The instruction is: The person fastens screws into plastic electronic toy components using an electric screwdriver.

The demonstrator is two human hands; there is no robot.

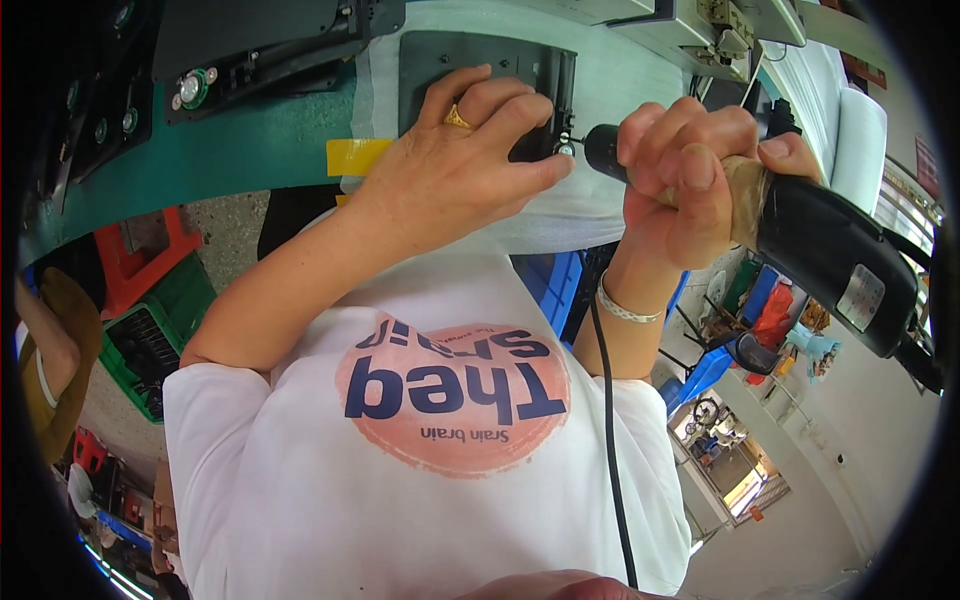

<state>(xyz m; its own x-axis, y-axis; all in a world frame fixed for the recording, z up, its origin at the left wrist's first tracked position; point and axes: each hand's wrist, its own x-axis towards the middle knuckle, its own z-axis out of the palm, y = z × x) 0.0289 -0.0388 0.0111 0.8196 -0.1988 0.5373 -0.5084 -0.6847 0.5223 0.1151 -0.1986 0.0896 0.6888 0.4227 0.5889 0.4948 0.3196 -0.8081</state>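
Observation:
A dark flat panel (424,72) lies on a white sheet (625,85) over the table. My left hand (455,165), with a ring on one finger, rests on it with bent fingers and holds it down. The thumb reaches to the panel's right edge, beside a small shiny round part (566,150). My right hand (690,165) is wrapped round a black electric screwdriver (840,250) with tan tape on its body. Held nearly level, the tool points left, and its thin bit meets the hardware at that edge. Whether a screw sits under the bit, I cannot make out.
Dark panels with round metal parts (190,90) stand at the left on a teal mat (240,150). Yellow tape (357,157) marks the front edge. A grey machine (690,35) and a white roll (862,140) are at right. A black cable (607,420) hangs before my shirt.

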